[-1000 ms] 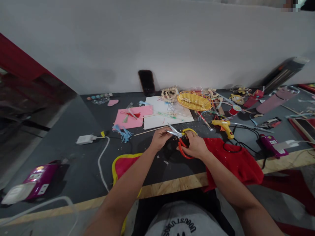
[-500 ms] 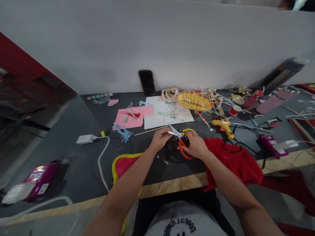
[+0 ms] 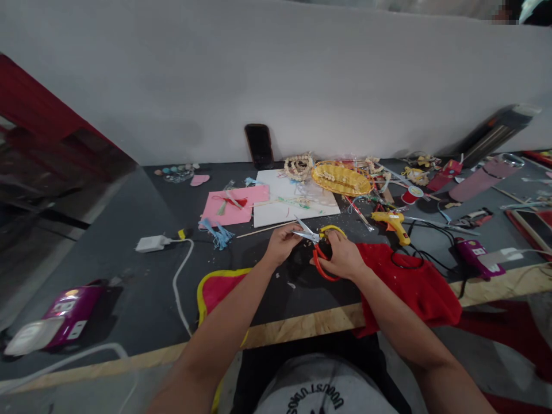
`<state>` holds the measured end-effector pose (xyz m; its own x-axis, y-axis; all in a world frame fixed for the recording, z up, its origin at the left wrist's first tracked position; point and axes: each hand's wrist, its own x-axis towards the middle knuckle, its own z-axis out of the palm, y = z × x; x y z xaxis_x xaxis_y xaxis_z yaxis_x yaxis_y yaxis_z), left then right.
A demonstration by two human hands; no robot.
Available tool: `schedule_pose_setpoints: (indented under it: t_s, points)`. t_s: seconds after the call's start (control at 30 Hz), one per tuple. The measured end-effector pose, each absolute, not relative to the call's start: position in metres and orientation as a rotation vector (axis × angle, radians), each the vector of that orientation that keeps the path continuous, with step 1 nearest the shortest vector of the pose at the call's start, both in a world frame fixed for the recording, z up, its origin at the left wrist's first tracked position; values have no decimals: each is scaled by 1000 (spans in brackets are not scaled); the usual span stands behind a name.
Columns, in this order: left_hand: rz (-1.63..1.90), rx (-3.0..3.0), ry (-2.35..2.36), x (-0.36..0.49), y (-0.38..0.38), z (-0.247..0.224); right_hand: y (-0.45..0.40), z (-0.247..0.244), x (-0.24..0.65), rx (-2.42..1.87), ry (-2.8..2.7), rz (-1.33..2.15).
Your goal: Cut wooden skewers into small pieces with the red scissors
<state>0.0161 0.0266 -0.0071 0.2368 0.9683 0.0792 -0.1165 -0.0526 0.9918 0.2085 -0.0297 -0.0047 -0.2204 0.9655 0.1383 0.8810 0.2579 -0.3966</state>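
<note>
My right hand (image 3: 345,256) grips a pair of scissors (image 3: 324,261) by its red and yellow handles, with the blades parted and pointing left. At the blade tips, my left hand (image 3: 282,241) is closed in a pinch; whatever lies between its fingers is too small to make out. Small pale scraps (image 3: 291,285) are scattered on the dark table below. Just behind the hands lie a thin wooden stick (image 3: 259,231) and a white board (image 3: 276,214). Red cloth (image 3: 405,282) lies under my right forearm, and a pink cloth with yellow edging (image 3: 219,290) is partly hidden by my left forearm.
A yellow woven basket (image 3: 342,181), a string of wooden beads (image 3: 298,167) and an upright phone (image 3: 259,146) stand along the wall. To the right are a yellow glue gun (image 3: 394,225), red thread spool (image 3: 411,195) and pink bottle (image 3: 485,178). Blue tassels (image 3: 218,234) and pink paper (image 3: 215,210) lie left.
The view has shifted very slightly. Both hands and the parted scissors keep nearly the same position.
</note>
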Motion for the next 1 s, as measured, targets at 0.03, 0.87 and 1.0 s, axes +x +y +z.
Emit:
schedule_pose_setpoints:
  t_s: [0.03, 0.87, 1.0]
  points:
    - [1123, 1272, 916, 16, 26, -7, -29, -5, 208, -1672, -2190, 324]
    - [1217, 1104, 902, 11, 34, -20, -8, -27, 246, -1918, -1906, 95]
    - [1183, 1112, 955, 13, 32, -16, -7, -26, 246, -1942, -1922, 83]
